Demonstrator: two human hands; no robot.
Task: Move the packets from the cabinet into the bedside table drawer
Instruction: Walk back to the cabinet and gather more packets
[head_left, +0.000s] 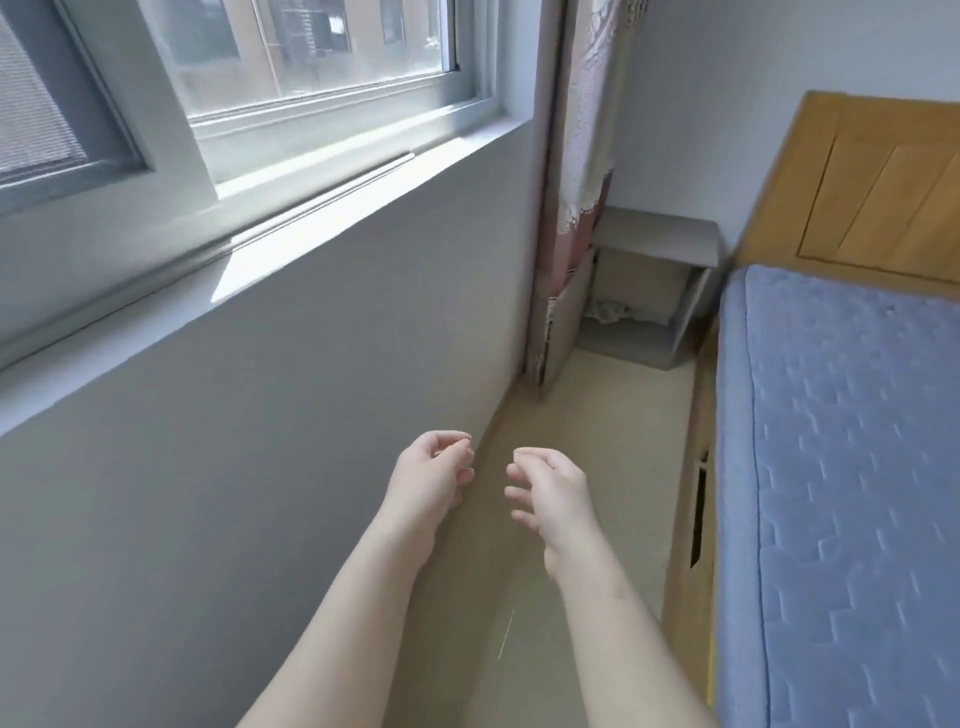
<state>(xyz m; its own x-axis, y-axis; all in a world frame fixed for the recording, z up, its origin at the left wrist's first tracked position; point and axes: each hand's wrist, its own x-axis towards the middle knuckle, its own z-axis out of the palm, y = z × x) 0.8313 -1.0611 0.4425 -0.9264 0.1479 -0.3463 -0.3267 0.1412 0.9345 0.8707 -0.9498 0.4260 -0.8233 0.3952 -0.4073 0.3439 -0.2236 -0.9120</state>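
**2 empty hands in the aisle, bedside table ahead**

A window (260, 52) runs along the left above a plain grey wall (260, 415), which closes off that side of a narrow strip of floor (597, 441). The person's left hand (431, 478) is raised in front of the body, fingers loosely curled and holding nothing. The right hand (550, 493) hangs just beside it, equally slack and empty. With nothing carried, both seem simply held ready for a reach.

Further on, a curtain (587, 156) drops into the corner. Beside it stands the bedside table (660, 239), well apart from the hands, with something pale and crumpled (610, 312) in its lower opening. Whether that is packets, or whether the drawer stands open, cannot be told. No cabinet is in view.

The bed (831, 467) fills the right side.
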